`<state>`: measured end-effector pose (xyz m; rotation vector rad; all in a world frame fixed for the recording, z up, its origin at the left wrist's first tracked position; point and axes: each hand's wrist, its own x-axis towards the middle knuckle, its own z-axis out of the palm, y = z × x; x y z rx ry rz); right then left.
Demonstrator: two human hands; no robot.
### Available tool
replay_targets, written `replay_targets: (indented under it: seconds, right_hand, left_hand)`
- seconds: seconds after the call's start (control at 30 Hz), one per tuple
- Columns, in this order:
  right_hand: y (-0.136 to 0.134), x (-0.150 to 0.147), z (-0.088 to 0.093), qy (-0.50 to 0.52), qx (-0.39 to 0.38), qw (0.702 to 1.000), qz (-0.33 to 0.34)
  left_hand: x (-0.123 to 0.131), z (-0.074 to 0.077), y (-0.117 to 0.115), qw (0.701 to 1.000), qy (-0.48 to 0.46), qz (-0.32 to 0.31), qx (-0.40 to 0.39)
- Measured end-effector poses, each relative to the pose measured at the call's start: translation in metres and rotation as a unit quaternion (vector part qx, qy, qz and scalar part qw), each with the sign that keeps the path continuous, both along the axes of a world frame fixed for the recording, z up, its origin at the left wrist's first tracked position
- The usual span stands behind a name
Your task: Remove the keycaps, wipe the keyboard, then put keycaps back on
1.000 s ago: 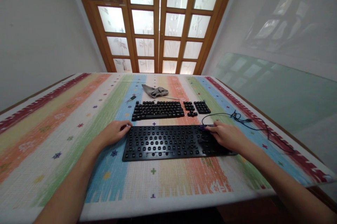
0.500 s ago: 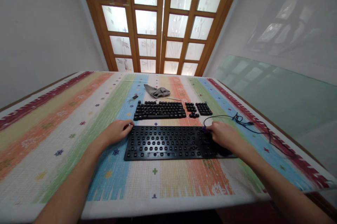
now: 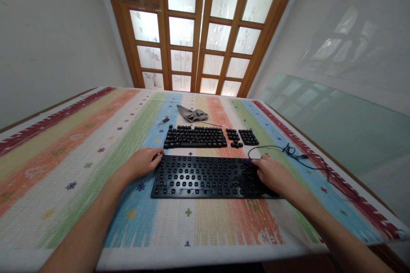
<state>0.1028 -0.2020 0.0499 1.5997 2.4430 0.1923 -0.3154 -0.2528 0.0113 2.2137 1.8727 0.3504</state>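
Observation:
A black keyboard base with its keycaps off (image 3: 198,177) lies flat near the front of the table. At its upper left corner, my left hand (image 3: 147,159) is closed, with thumb and fingertips on the edge. My right hand (image 3: 272,172) is over the number-pad side, fingers pinched together at the top edge. A small purple thing (image 3: 248,162) shows at those fingertips; its kind is too small to make out. Behind the base, loose black keycaps (image 3: 196,136) are laid out in keyboard order, with the number-pad keycaps (image 3: 248,137) as a separate block on the right.
A crumpled grey cloth (image 3: 194,115) lies behind the keycaps, a thin rod (image 3: 209,123) beside it. Left of the cloth is a small black-handled tool (image 3: 165,121). A black cable (image 3: 301,156) coils toward the right. The striped tablecloth (image 3: 86,179) covers the table.
The camera view has shifted slightly, so the table sits a little lower. My right hand's fingers have moved slightly at the base's upper right; my left hand stays at its corner.

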Motion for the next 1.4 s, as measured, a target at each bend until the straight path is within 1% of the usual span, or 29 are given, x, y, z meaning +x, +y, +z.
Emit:
replay_targets:
  seconds: [0.1, 0.23, 0.33, 0.43, 0.53, 0.7, 0.8, 0.93, 1.07, 1.13, 1.23, 1.33, 1.4]
  right_hand:
    - [0.000, -0.003, -0.003, 0.020, -0.001, 1.000, -0.003]
    - [0.003, -0.003, -0.002, 0.045, -0.003, 0.999, -0.003]
    - [0.008, 0.003, -0.002, 0.090, -0.010, 0.996, 0.000]
    - [0.014, 0.011, -0.004, 0.147, -0.023, 0.989, -0.011]
    - [0.017, 0.015, -0.006, 0.173, -0.023, 0.984, -0.024]
    - [0.013, 0.012, -0.003, 0.164, -0.009, 0.986, -0.037]
    - [0.012, 0.013, -0.002, 0.149, -0.003, 0.989, -0.028]
    - [0.010, 0.018, -0.010, 0.135, 0.022, 0.991, -0.006]
    - [0.006, 0.022, -0.021, 0.121, 0.056, 0.991, -0.001]
    - [0.004, 0.022, -0.023, 0.107, 0.061, 0.992, 0.003]
    - [0.004, 0.016, -0.017, 0.085, 0.049, 0.995, 0.007]
    - [0.008, 0.002, -0.002, 0.055, 0.030, 0.998, 0.003]
    - [0.011, -0.013, 0.010, 0.058, 0.035, 0.998, 0.010]
  left_hand:
    - [0.000, 0.001, 0.000, 1.000, 0.005, -0.001, 0.000]
    - [0.002, 0.004, -0.002, 1.000, 0.003, -0.003, -0.005]
    - [0.003, 0.006, -0.002, 1.000, 0.014, -0.001, -0.007]
    - [0.003, 0.006, -0.002, 0.999, 0.030, 0.000, -0.015]
    - [0.003, 0.005, -0.002, 0.999, 0.034, 0.000, -0.021]
    - [0.002, 0.006, -0.002, 1.000, 0.026, 0.002, -0.017]
    - [0.002, 0.005, -0.002, 1.000, 0.019, 0.000, -0.016]
    - [0.003, 0.004, -0.002, 1.000, 0.019, 0.001, -0.017]
    - [0.004, 0.006, -0.002, 1.000, 0.022, -0.001, -0.018]
    - [0.004, 0.007, -0.003, 1.000, 0.024, 0.001, -0.020]
    - [0.005, 0.009, -0.003, 0.999, 0.026, 0.003, -0.022]
    - [0.005, 0.010, -0.003, 0.999, 0.028, 0.003, -0.021]
    - [0.005, 0.009, -0.003, 0.999, 0.030, 0.004, -0.020]
